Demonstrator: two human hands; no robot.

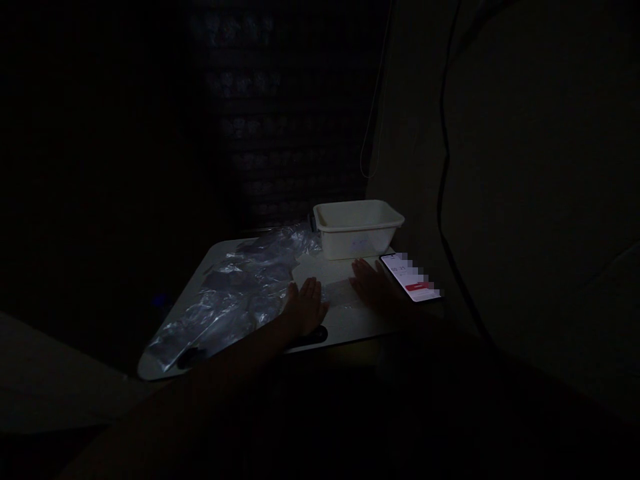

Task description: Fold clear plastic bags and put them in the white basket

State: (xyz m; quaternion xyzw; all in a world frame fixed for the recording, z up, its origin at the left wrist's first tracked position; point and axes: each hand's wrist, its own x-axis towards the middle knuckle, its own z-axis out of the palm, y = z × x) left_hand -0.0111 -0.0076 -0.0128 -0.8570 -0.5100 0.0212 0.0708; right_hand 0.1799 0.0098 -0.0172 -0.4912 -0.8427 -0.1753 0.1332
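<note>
The left hand (304, 308) and right hand (371, 287) are palm-down, fingers extended and gripping nothing, at either end of a clear plastic piece (343, 293) flat on the near tabletop (327, 270), its long axis seemingly left to right; crumpled plastic (227, 293) lies left.

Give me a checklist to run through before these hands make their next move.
1. Hands open: ok; left hand and right hand both have fingers extended.
2. White bin upright: ok; it stands on the tabletop beyond the hands.
3. Crumpled clear plastic smoothed out: not ok; it lies wrinkled on the table's left side.
4. Phone well away from the right hand: not ok; it lies close beside it.
5. Bin's floor visible: cannot tell; too dim.
6. Good lighting: not ok; very dark.
</note>
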